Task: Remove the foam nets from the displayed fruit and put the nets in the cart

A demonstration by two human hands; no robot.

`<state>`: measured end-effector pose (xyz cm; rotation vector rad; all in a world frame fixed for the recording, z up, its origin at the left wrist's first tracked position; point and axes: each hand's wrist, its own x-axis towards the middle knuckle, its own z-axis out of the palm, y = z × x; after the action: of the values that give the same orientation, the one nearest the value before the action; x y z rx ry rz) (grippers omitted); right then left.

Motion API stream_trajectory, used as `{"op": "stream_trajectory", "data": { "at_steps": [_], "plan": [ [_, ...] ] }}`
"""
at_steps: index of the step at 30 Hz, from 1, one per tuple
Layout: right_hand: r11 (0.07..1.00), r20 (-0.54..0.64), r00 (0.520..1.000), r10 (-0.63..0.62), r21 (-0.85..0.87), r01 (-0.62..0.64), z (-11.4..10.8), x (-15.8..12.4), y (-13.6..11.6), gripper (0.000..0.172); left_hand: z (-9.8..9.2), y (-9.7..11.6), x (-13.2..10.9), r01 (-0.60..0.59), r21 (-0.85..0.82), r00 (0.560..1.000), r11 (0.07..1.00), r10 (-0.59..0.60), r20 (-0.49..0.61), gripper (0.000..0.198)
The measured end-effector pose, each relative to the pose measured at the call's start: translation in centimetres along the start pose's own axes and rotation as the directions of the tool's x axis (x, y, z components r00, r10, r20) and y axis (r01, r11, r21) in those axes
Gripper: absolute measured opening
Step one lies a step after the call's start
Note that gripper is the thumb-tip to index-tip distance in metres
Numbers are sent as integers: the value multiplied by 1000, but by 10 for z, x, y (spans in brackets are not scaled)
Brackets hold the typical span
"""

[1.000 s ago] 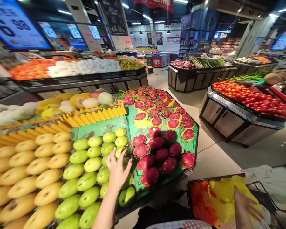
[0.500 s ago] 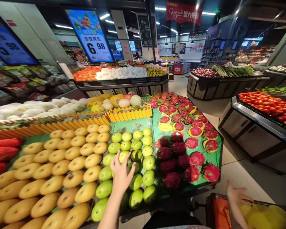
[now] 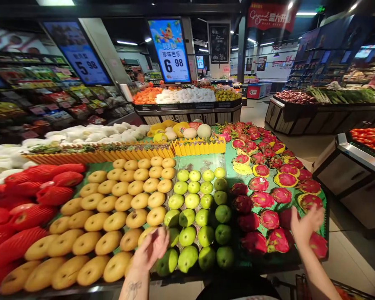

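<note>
The smooth green oval mango (image 3: 166, 261) nearest the left hand (image 3: 151, 249) lies in the front row of its green block, at the near edge of the counter (image 3: 268, 266), just right of the fingers. That hand hovers low with its fingers loosely curled and nothing visibly in them; whether a fingertip touches the fruit I cannot tell, since the hand covers the seam where a rounded yellow mango (image 3: 145, 234) meets the green ones. The right hand (image 3: 305, 225) is raised over the front corner with its fingers spread and empty, above a scaly pink-red dragon fruit (image 3: 279, 241). The fruit sits in tidy rows sorted by colour, probably so each kind reads at a glance and can be lifted without disturbing its neighbours. A yellow plastic picket divider (image 3: 200, 146) fences off the melons behind. On the left, long fruits in red foam net sleeves (image 3: 34, 216) are likely wrapped against bruising, and the sleeves hide what they are. A blue price screen (image 3: 169, 50) hangs beyond. Both forearms are cut off by the lower edge.
</note>
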<state>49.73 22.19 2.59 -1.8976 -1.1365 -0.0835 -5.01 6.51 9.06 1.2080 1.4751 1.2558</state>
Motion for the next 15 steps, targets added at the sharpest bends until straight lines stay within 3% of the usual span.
{"op": "stream_trajectory", "data": {
  "at_steps": [1,2,3,4,7,9,12,15],
  "plan": [
    [989,101,985,-142,62,136,13,11,-25,91,0,-1,-3,81,31,996,996,-83,38,72],
    [962,228,938,-260,143,232,29,21,-51,84,2,-1,-5,150,80,986,985,-155,56,70],
    [933,374,856,-358,192,305,47,31,-78,78,5,-2,-8,197,138,977,971,-206,55,69],
    [908,445,791,-419,221,356,68,39,-103,74,9,-3,-10,223,184,971,957,-236,51,70],
    [854,621,608,-495,218,472,132,53,-166,65,17,-7,-20,227,228,963,947,-253,96,69],
    [852,711,534,-458,179,491,171,58,-192,60,18,-10,-28,225,239,954,944,-264,143,65],
    [865,794,483,-370,104,491,212,65,-212,51,16,-12,-38,242,262,950,934,-283,131,68],
    [862,813,473,-340,68,503,230,73,-220,50,14,-8,-42,256,288,954,923,-289,76,70]
  ]
}}
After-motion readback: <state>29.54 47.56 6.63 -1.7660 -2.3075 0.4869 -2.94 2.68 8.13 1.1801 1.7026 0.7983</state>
